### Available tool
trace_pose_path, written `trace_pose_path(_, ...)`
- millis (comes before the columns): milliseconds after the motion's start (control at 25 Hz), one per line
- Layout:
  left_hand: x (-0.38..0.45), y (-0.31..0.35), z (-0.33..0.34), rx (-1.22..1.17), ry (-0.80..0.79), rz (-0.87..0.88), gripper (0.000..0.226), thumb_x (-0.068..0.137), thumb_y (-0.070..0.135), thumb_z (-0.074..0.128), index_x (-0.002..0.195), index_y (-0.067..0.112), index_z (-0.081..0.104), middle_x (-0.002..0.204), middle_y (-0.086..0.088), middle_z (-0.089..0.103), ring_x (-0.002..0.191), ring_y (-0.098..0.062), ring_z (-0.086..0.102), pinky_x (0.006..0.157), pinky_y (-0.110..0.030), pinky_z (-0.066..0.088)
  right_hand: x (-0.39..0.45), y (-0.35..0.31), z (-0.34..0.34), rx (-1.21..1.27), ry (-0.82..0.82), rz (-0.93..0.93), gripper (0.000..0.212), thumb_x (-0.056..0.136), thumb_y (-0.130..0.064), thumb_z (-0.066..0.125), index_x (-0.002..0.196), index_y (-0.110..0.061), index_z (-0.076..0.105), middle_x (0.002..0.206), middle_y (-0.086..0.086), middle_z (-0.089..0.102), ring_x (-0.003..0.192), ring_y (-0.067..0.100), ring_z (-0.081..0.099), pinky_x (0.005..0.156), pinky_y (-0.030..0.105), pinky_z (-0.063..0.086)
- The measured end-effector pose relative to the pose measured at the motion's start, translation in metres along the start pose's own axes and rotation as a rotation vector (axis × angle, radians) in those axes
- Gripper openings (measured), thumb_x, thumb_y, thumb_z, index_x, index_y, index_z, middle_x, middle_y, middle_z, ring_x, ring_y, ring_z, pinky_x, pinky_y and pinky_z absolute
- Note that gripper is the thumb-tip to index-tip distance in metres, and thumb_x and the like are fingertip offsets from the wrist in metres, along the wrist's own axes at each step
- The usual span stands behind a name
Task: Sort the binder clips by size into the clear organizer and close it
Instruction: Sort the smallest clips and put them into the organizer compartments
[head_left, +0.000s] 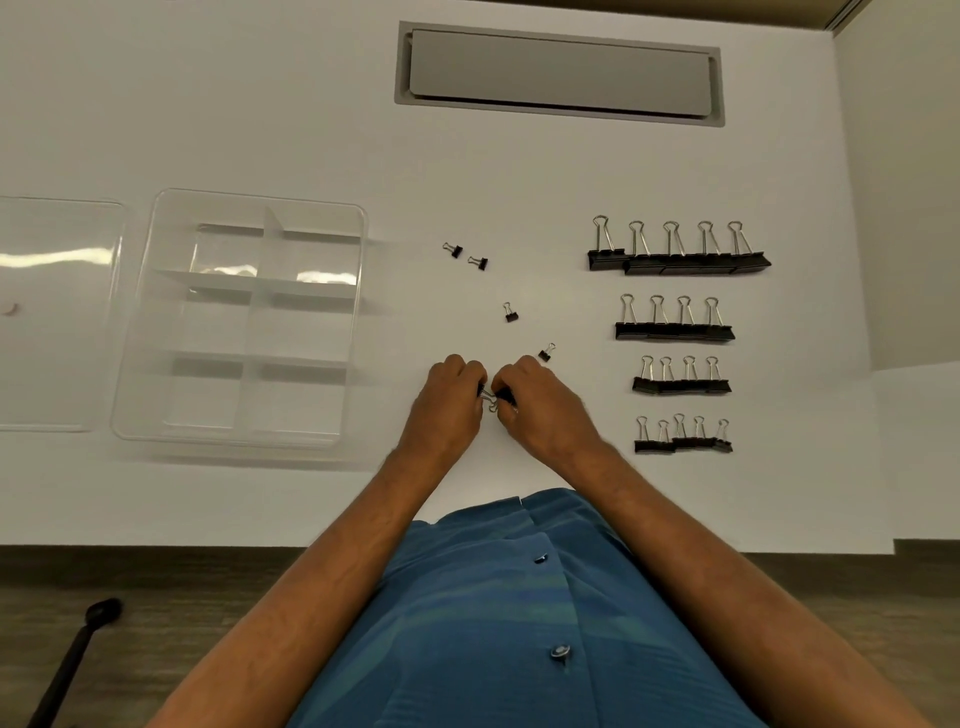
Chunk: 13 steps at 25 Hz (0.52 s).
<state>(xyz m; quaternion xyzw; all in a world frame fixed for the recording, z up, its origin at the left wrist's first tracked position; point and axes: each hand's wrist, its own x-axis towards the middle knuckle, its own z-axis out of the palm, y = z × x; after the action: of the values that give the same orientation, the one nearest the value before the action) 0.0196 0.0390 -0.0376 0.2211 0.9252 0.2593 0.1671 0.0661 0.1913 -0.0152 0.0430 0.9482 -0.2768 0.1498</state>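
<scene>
My left hand (451, 397) and my right hand (540, 400) meet at the table's middle, fingers curled, each pinching a tiny black binder clip (491, 399) between them. Several more tiny clips lie loose: two (453, 250) (478, 262) farther back, one (510, 312) in the middle, one (545, 353) just beyond my right hand. At the right, clips stand in four rows by size: largest (678, 260), then (674, 330), (681, 383) and smallest (683, 441). The clear organizer (156, 322) with divided compartments sits open and empty at the left.
The organizer's clear lid (57, 312) lies flat to its left. A grey recessed cable hatch (558, 73) is set into the white table's far side. The table's front edge runs just before my torso; a black chair part (78, 654) shows at lower left.
</scene>
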Motion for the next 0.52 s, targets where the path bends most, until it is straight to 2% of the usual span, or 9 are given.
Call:
trace_pose_path(160, 0.001, -0.001, -0.002, 0.05, 0.0, 0.016, 0.018, 0.091, 0.012, 0.067, 0.109, 0.013, 0.063, 0.106, -0.007, 0.057, 0.096, -0.019, 0.048, 0.069, -0.034, 0.052, -0.002, 0.003, -0.01, -0.09, 0.037, -0.043, 0.02, 0.098, -0.024, 0.057, 0.117, -0.021, 0.061, 0.112, -0.003, 0.056, 0.091, 0.015, 0.057, 0.064, 0.034, 0.05)
trace_pose_path(360, 0.001, -0.005, -0.009, -0.064, -0.026, -0.022, 0.025, 0.093, 0.029, 0.066, 0.116, 0.021, 0.063, 0.112, 0.002, 0.054, 0.105, -0.012, 0.044, 0.076, -0.029, 0.05, 0.008, 0.031, -0.028, 0.071, 0.187, 0.096, 0.018, 0.095, -0.021, 0.061, 0.112, -0.019, 0.058, 0.109, -0.002, 0.051, 0.092, 0.015, 0.053, 0.072, 0.034, 0.051)
trace_pose_path(520, 0.011, -0.013, -0.021, -0.185, 0.03, -0.075, 0.021, 0.095, 0.03, 0.063, 0.114, 0.022, 0.064, 0.111, 0.005, 0.055, 0.106, -0.008, 0.044, 0.081, -0.023, 0.042, 0.027, 0.043, -0.029, 0.079, 0.151, 0.162, 0.026, 0.091, -0.022, 0.07, 0.113, -0.017, 0.058, 0.111, 0.0, 0.052, 0.095, 0.016, 0.053, 0.076, 0.031, 0.049)
